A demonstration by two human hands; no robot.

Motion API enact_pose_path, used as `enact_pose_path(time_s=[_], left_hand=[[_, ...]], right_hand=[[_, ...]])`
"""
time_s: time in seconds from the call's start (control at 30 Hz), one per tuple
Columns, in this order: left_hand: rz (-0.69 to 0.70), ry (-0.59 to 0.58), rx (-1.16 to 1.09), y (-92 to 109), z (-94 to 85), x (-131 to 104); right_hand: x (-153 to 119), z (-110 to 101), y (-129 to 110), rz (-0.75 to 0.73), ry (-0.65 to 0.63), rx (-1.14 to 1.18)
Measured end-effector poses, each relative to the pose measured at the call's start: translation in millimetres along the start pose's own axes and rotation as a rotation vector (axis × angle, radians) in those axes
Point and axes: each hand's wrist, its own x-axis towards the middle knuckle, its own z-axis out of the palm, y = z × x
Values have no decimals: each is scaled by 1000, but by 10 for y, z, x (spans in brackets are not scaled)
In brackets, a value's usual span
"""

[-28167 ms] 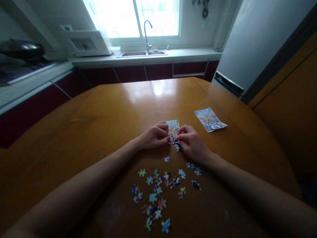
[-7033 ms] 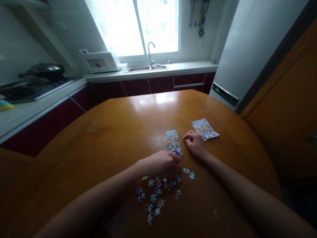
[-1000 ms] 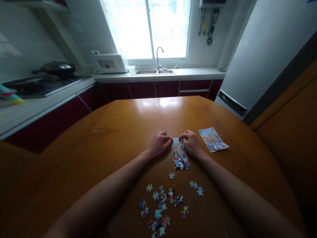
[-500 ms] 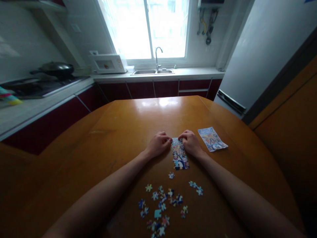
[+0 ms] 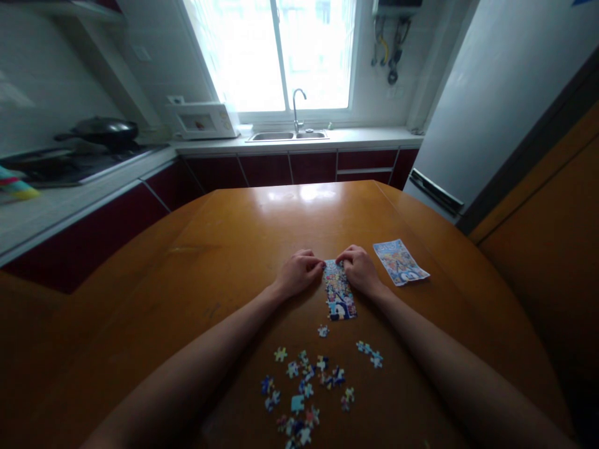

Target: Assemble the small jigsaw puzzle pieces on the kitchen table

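A partly joined jigsaw puzzle (image 5: 340,293) lies on the table as a narrow upright strip, its left side jagged with tabs. At its upper left corner, my left hand (image 5: 300,273) has thumb and forefinger pinched together on what looks like a small puzzle piece, mostly covered by the fingertips. My right hand (image 5: 359,268) rests at the upper right, its curled fingers closed on the strip's top edge. Just below the strip lies one loose piece (image 5: 323,331). To the right of my right hand is a printed picture sheet (image 5: 400,262) with a slightly curled lower edge.
Several loose puzzle pieces (image 5: 297,403) are scattered between my forearms, with a short joined row (image 5: 369,353) near the right one. The wooden table (image 5: 262,231) has a rounded edge. Beyond it stand a sink (image 5: 272,136), a microwave (image 5: 203,120) and a fridge (image 5: 496,93).
Both hands keep their place at the top of the puzzle strip, with hardly any finger movement. The whole view has shifted very slightly.
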Motion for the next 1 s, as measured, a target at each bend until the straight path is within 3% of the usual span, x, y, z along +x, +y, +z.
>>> enact_pose_path(time_s=[0.27,0.47,0.8,1.0], left_hand=[[-45,100,-77,-52,40,40],[-12,157,-91,-36,23,15],[100,210,-42,30,-11,-66],[205,141,-56,174,-93,-122]], right_hand=[[7,22,28,-11,24,65],[58,12,120,130,210,251],[73,20,137,114,183,269],[86,24,126,124,169,264]])
